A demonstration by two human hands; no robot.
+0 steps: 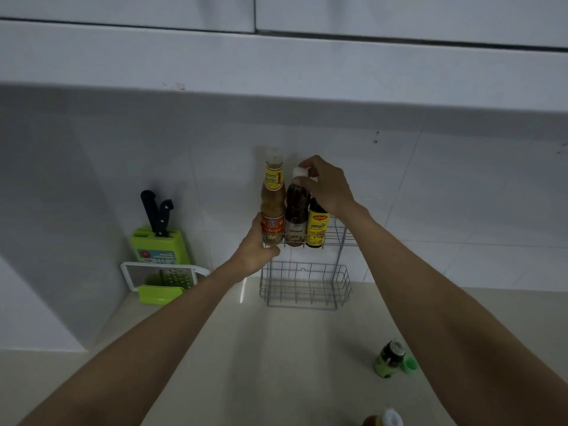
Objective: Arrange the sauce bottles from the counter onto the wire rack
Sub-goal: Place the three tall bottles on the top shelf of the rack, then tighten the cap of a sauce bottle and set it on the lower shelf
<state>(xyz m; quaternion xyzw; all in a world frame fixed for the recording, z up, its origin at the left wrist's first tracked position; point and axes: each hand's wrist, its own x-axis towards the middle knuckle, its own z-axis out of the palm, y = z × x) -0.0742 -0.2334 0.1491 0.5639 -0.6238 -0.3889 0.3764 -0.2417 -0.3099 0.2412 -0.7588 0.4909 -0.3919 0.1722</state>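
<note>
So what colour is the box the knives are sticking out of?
Bright green knife block, seen in the head view.

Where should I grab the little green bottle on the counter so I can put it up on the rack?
Grab the green bottle around its middle, coming in from the side nearest you. It stands upright and apart from other bottles, so the body is open all round. Its green cap seems to lie off beside it, so don't make your grip at the top, and keep it upright so nothing spills.
</note>
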